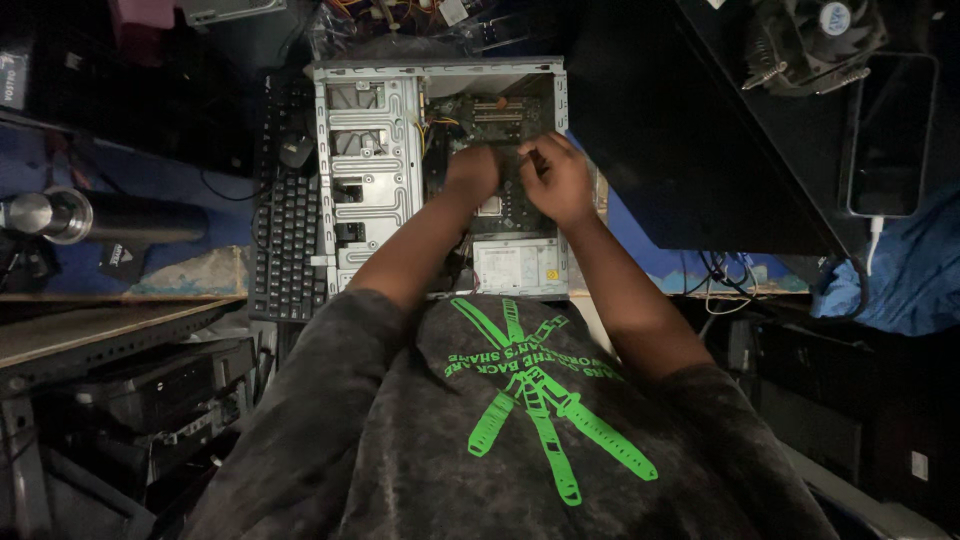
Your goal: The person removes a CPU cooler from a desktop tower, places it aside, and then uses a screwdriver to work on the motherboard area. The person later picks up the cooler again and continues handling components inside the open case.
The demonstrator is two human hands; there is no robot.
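Cluttered bench: motherboard under hands

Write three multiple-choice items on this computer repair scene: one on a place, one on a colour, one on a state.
1. Where does the keyboard lie?
A. left of the computer case
B. on top of it
C. inside it

2. What colour is the print on the shirt?
A. red
B. green
C. white

3. How is the case?
A. shut
B. wrapped
C. open, circuit board showing

Answers: 1 A, it lies against the case's left edge. 2 B, bright green on dark grey. 3 C, both the left hand and right hand reach inside.
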